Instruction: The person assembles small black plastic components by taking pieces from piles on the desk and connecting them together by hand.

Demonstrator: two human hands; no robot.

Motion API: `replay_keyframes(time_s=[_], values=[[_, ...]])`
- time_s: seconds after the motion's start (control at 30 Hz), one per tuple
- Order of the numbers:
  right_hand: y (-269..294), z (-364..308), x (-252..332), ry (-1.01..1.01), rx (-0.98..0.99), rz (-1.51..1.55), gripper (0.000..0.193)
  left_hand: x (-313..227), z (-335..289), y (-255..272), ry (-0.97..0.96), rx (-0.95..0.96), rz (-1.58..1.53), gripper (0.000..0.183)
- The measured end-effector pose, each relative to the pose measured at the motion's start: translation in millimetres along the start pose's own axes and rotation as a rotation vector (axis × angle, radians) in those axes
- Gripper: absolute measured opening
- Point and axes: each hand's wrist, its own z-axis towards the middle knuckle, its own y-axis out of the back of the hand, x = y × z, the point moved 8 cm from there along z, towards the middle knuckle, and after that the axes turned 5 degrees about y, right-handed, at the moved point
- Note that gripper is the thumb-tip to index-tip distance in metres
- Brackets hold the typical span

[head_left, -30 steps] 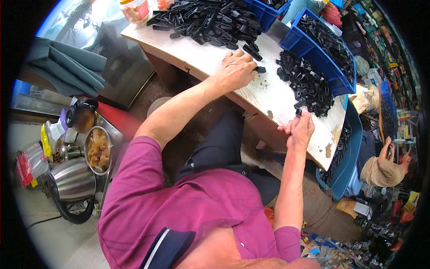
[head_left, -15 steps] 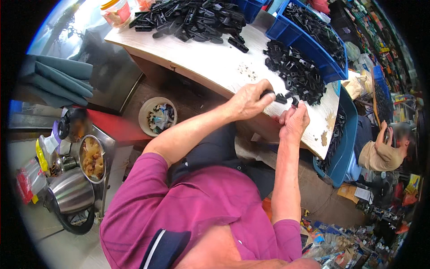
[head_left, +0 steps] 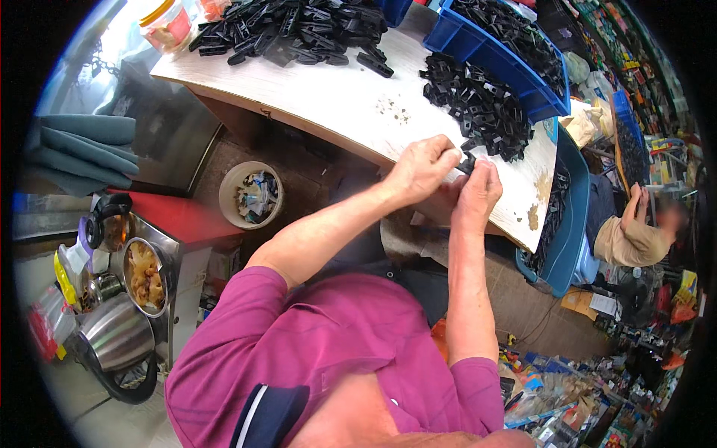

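Note:
My left hand (head_left: 426,170) and my right hand (head_left: 478,190) meet over the front edge of a white-topped table (head_left: 328,97). Between their fingertips sits a black plastic piece (head_left: 467,162), gripped from both sides. Its far ends are covered by my fingers, so I cannot tell whether it is one part or two joined. Just beyond my hands lies a heap of small black plastic parts (head_left: 482,112). Longer black clip-like pieces (head_left: 299,30) are piled at the table's far left.
Behind the small parts stands a blue crate (head_left: 493,60) full of black pieces. A blue tub (head_left: 575,246) is by the table's right end. On the floor is a white bucket (head_left: 228,196) with scraps. Pots and a kettle (head_left: 119,332) stand left. Another person (head_left: 635,235) sits far right.
My hands have come together, where before each held a separate black piece with a gap between. The whole view has shifted slightly, moving the table up and left.

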Motion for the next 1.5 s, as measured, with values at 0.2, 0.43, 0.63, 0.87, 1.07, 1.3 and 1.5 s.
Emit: replay_keyframes(time_s=[0.2,0.43,0.63,0.87,1.07,1.3,1.5], values=[[6,-2,-2,0.021,-0.072,-0.002,0.025,11,-6,-6,0.131,-0.030,-0.069,0.031],[3,-4,0,-0.001,-0.059,0.012,0.029,11,-1,10,0.138,-0.006,-0.102,0.028],[-2,-5,11,0.114,0.001,-0.099,0.028,7,-5,-13,0.099,-0.094,-0.091,0.027],[18,6,-3,0.109,-0.052,0.012,0.026,-1,-9,-31,0.046,-0.120,-0.158,0.027],[24,2,4,-0.002,-0.151,0.030,0.024,14,8,-32,0.174,0.043,-0.167,0.027],[137,42,43,-0.044,-0.578,-0.104,0.033,-26,35,-45,-0.334,-0.101,0.745,0.027],[222,43,47,0.001,-0.816,-0.039,0.039,-14,40,-57,-0.393,-0.065,0.793,0.025]])
